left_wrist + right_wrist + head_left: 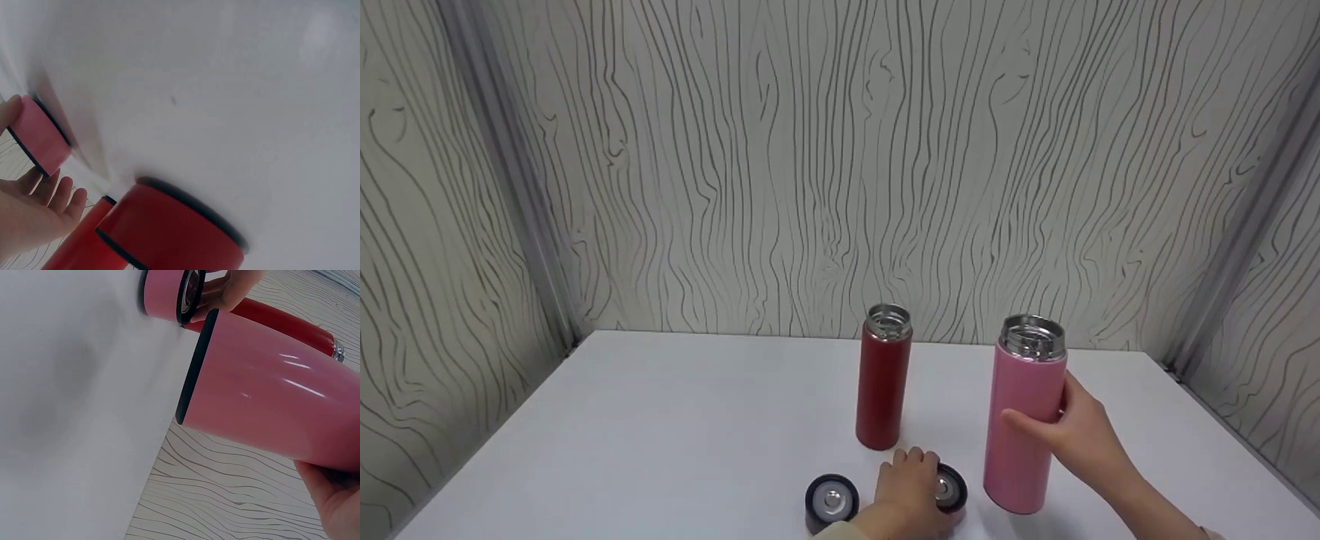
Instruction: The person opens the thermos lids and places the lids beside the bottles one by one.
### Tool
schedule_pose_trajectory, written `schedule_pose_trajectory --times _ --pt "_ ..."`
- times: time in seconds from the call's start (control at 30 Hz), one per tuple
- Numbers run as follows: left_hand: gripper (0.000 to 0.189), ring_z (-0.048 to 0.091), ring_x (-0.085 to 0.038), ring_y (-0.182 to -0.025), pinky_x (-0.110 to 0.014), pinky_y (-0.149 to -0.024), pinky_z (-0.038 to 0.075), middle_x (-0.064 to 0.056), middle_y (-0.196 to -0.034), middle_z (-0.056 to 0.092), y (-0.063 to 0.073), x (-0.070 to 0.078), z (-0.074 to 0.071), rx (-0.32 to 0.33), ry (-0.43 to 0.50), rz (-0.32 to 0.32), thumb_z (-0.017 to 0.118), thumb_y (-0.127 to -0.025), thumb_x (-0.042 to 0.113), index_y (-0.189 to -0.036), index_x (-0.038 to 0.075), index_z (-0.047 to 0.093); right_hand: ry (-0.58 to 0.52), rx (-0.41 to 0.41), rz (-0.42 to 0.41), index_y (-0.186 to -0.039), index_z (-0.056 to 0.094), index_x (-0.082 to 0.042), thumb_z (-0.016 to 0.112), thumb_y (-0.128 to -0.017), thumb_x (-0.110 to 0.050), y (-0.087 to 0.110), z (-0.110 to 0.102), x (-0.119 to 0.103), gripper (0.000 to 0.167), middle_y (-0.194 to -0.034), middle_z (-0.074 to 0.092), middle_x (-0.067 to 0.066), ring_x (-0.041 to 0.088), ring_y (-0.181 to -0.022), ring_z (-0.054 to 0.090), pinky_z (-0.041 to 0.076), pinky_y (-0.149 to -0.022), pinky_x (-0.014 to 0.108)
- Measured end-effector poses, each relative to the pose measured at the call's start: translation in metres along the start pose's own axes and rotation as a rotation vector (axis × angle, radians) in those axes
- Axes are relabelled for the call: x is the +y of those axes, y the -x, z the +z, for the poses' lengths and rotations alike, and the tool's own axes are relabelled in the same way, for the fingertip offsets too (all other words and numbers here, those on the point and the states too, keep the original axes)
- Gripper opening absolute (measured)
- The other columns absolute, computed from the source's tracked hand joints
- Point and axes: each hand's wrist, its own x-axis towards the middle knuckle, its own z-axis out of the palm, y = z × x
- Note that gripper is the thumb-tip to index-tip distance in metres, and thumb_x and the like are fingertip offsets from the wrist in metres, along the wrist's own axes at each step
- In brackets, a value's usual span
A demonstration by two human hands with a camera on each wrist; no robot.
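Note:
My right hand (1091, 442) grips a pink thermos bottle (1024, 427) with an open steel mouth. Its dark-rimmed base (198, 365) appears raised off the white table in the right wrist view. To its left, my left hand (911, 487) holds a pink lid (42, 135), thumb on one side and fingers on the other. The lid's inside (949, 487) faces up. A red lid (832, 502) lies inside-up to the left of that hand. Behind the lids a red thermos bottle (881, 386) stands upright, its steel mouth uncovered.
The white table (660, 420) reaches back to a wall (810, 165) with a wood-grain line pattern. Similar panels stand at both sides, with grey posts (510, 165) at the corners.

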Motion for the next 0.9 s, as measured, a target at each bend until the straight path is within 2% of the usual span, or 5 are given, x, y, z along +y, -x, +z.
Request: schedule_pose_trajectory --times 0.2,0.3,0.47,0.7,0.9 --pt "0.064 0.048 -0.015 -0.099 -0.035 -0.086 0.045 0.001 -0.106 0.055 0.002 -0.003 -0.005 -0.04 0.049 -0.031 0.072 -0.069 0.055 -0.118 0.018 0.054 0.006 -0.004 -0.003 -0.131 0.036 0.001 0.075 -0.079 -0.029 -0.002 0.002 -0.001 0.071 -0.126 0.053 0.025 0.032 -0.109 0.058 0.051 -0.088 0.047" --pt "0.062 0.049 -0.014 -0.098 -0.035 -0.088 0.046 0.001 -0.105 0.056 0.005 -0.005 -0.014 -0.017 0.136 -0.039 0.072 -0.07 0.054 -0.118 0.018 0.055 0.005 0.0 -0.016 -0.13 0.037 0.001 0.075 -0.078 -0.029 -0.003 0.003 -0.002 0.071 -0.125 0.054 0.025 0.032 -0.11 0.058 0.05 -0.089 0.047" --pt "0.045 0.053 -0.011 -0.09 -0.034 -0.084 0.049 0.003 -0.097 0.061 0.012 -0.014 -0.034 0.155 0.32 -0.021 0.07 -0.076 0.046 -0.108 0.017 0.06 0.002 0.003 -0.022 -0.133 0.034 0.0 0.074 -0.079 -0.031 -0.008 0.003 -0.005 0.074 -0.129 0.051 0.024 0.035 -0.114 0.055 0.048 -0.093 0.048" --pt "0.023 0.056 -0.009 -0.082 -0.03 -0.074 0.048 0.004 -0.088 0.063 0.015 -0.04 -0.062 0.454 0.396 -0.001 0.068 -0.081 0.032 -0.096 0.016 0.06 -0.008 0.028 -0.022 -0.135 0.032 -0.001 0.073 -0.08 -0.035 -0.021 0.004 -0.004 0.076 -0.132 0.048 0.023 0.037 -0.117 0.053 0.047 -0.094 0.049" --pt "0.02 0.058 -0.012 -0.085 -0.03 -0.074 0.05 0.003 -0.09 0.064 0.018 -0.069 -0.074 0.532 0.395 -0.032 0.066 -0.083 0.029 -0.097 0.015 0.061 -0.016 0.034 -0.004 -0.138 0.029 -0.001 0.072 -0.08 -0.037 -0.034 0.007 0.0 0.08 -0.134 0.046 0.024 0.038 -0.119 0.05 0.045 -0.096 0.051"
